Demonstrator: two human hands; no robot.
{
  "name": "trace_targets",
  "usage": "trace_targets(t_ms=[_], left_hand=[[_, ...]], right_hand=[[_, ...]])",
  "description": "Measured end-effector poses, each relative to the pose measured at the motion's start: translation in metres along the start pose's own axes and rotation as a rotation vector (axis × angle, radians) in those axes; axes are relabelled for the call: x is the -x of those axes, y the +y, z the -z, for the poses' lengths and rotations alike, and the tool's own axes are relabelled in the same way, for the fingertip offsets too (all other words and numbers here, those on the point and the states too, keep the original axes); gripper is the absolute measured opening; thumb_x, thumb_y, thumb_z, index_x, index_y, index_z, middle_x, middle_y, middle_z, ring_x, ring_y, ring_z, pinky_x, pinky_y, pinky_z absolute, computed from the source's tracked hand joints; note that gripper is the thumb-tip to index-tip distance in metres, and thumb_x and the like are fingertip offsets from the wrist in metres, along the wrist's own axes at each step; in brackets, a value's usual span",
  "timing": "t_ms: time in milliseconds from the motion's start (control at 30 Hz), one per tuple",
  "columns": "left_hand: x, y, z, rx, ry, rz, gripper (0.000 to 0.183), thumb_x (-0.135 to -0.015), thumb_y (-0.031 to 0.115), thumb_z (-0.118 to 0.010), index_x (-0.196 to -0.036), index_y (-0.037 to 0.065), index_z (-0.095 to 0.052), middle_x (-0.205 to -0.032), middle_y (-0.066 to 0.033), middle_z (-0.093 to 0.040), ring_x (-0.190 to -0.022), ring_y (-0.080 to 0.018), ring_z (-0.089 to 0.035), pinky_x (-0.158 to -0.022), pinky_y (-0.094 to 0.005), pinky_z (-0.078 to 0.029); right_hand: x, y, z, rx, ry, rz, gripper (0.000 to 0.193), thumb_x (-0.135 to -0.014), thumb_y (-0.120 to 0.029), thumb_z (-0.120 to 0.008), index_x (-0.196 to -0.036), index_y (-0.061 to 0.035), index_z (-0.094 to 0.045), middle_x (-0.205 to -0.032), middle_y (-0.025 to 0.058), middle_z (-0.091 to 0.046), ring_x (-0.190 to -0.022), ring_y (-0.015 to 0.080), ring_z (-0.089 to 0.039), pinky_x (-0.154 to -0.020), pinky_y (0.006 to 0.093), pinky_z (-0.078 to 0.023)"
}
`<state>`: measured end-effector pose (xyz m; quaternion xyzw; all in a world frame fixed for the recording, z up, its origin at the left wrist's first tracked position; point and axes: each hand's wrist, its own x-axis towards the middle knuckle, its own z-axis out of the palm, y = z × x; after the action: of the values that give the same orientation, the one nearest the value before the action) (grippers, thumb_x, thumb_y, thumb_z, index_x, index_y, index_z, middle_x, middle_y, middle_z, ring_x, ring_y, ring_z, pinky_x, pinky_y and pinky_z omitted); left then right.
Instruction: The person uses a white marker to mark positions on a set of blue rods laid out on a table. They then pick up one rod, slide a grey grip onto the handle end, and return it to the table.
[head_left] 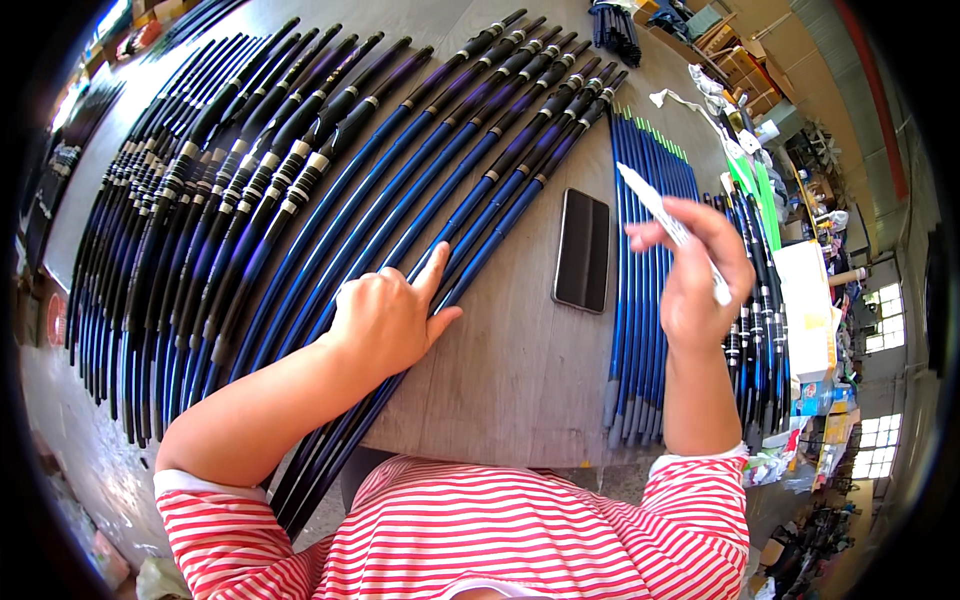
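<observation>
Blue fishing rods [497, 240] with black and purple butt sections lie slanted in a row before me. My left hand [385, 315] rests on them, its index finger stretched out along one rod and the thumb held apart; the other fingers curl and grip nothing. In the air at the right, my right hand [705, 270] holds a white marker pen [647, 197], its narrow tip slanting up and left. Beneath that hand lies a bundle of slim blue rods [640, 300] with pale green tips. A black smartphone [580, 250] sits flat between my hands.
Many black-and-purple rods [205, 215] fill the left of the grey table [480, 390]. Dark rods with silver rings [765, 300] lie at the right, near a white box [805, 305]. A short dark bundle [615, 35] is at the far edge, with clutter and cartons beyond.
</observation>
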<state>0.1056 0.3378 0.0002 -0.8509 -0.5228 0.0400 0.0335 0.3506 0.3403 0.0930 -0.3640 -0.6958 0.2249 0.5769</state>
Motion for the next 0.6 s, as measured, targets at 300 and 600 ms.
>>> trace_targets(t_ms=[300,600], left_hand=[[0.035,0.005,0.051,0.620,0.412,-0.340,0.015,-0.084,0.009,-0.055,-0.095,-0.001,-0.050,-0.078,-0.0150,-0.053,-0.067,-0.0334,-0.055,-0.062,-0.0397,-0.045],[0.099,0.058,0.090,0.721,0.310,-0.444,0.023,-0.080,0.006,-0.063,-0.103,0.000,-0.060,-0.078,-0.0119,-0.056,-0.065,-0.0255,-0.058,-0.058,-0.0331,-0.047]], right_hand=[[0.113,-0.055,0.009,-0.138,0.057,-0.400,0.021,-0.082,-0.003,-0.063,-0.100,0.0062,-0.059,-0.076,0.0072,-0.062,-0.067,0.0102,-0.062,-0.060,0.0210,-0.052],[0.157,-0.082,0.020,-0.001,-0.054,-0.175,0.018,-0.075,0.003,-0.068,-0.092,0.0011,-0.064,-0.088,0.0094,-0.064,-0.077,0.0126,-0.061,-0.065,0.0229,-0.049]])
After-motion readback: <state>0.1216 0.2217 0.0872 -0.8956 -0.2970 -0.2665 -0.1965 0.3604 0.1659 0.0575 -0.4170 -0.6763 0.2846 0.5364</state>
